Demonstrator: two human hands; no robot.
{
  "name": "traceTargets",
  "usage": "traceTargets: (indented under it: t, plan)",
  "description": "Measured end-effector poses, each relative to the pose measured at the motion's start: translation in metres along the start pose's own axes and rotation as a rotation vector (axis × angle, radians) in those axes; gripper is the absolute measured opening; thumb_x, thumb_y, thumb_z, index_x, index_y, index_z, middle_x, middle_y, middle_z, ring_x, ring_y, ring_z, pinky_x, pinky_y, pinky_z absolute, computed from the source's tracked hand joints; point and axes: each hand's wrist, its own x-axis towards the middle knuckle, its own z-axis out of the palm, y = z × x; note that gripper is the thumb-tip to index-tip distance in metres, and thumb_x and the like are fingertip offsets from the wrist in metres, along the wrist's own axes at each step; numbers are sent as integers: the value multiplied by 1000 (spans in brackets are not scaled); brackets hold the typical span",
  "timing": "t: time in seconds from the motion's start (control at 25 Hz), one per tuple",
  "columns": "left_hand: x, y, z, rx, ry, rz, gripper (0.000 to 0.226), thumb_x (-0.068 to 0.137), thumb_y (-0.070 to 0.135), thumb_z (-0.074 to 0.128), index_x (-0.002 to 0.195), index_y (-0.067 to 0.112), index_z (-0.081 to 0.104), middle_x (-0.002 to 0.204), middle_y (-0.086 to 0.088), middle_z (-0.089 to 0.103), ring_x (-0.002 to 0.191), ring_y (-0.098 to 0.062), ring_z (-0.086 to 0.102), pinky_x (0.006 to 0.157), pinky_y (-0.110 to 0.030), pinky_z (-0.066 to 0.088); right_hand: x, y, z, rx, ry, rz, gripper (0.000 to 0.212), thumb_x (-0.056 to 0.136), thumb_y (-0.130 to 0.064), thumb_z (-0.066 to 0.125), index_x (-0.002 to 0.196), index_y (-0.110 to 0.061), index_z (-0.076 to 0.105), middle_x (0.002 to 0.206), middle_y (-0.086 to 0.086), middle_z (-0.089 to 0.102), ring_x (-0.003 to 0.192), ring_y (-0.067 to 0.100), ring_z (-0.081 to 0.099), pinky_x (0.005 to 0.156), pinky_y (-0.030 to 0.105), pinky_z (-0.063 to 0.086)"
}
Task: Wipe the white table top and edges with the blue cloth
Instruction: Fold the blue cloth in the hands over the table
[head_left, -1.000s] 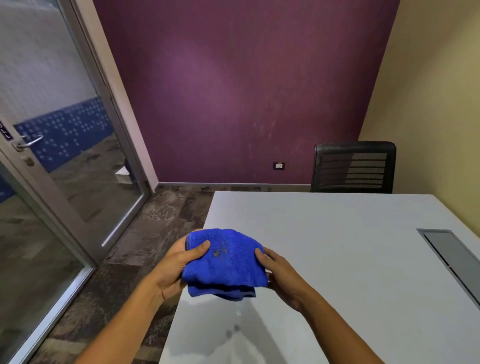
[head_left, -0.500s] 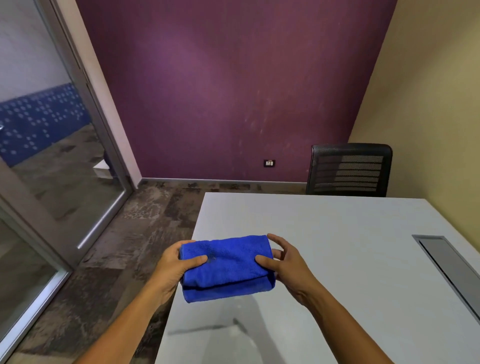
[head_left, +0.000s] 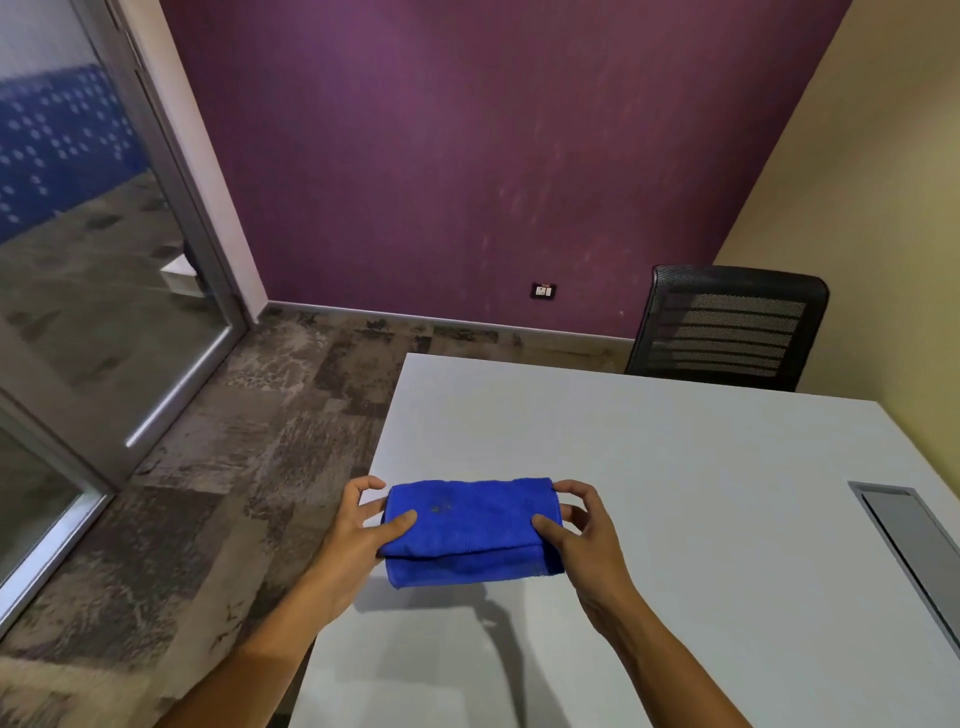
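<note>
Blue cloth (head_left: 470, 530) folded into thick rectangle, small dark smudge, pinched by left hand (head_left: 358, 540) and right hand (head_left: 582, 545) fingers

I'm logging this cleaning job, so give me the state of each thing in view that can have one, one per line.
blue cloth: folded, held by both ends just above the table, a small dark spot on top.
left hand: pinching the cloth's left end.
right hand: pinching the cloth's right end.
white table: bare, not being wiped yet.
cable hatch: lid shut.
black chair: at the far edge.
glass door: cannot tell.
</note>
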Motion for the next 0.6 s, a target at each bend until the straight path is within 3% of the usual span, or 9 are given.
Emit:
traceTargets:
  t: [0.08,0.16,0.28,0.36,0.48,0.6]
  plan:
    - [18,-3,-4,6,-33,-18,45,83,4,76,115,22,49,118,-15,68,101,-32,72,75,-42,62,16,3,4,-21,10,-9,36,95,-7,71,108,-41,68,113,2,72,86,16,74,65,25,57]
    - [39,-2,-6,20,-64,-29,37,83,5,77,105,18,50,112,-18,73,97,-33,73,68,-38,62,35,10,10,-44,31,-20,35,97,-4,68,106,-37,74,117,-1,72,87,7,73,67,22,57]
    - [76,-2,-5,123,-36,-30,17,90,6,70,89,19,59,106,-14,72,94,-29,73,61,-36,59,64,23,21,-84,74,11,36,100,-3,63,103,-33,81,118,-10,72,86,5,71,72,23,59]
    - [104,-6,-3,228,-10,-43,22,95,4,63,86,22,71,108,-8,69,98,-25,70,61,-32,58,88,33,32,-148,85,62,34,103,-5,59,108,-31,79,120,-12,69,87,7,68,75,21,58]
    - [147,-9,-3,335,-27,-59,23,95,6,63,106,24,73,122,-3,63,108,-21,65,71,-29,60,126,41,47,-232,70,140,32,106,-7,53,126,-24,70,127,-9,61,92,7,66,69,24,58]
    - [189,-5,-8,403,-127,-54,39,90,4,70,123,23,65,130,-2,57,116,-24,62,89,-40,59,166,39,57,-337,47,114,40,105,-3,52,140,-19,62,116,-19,55,78,17,69,54,23,56]
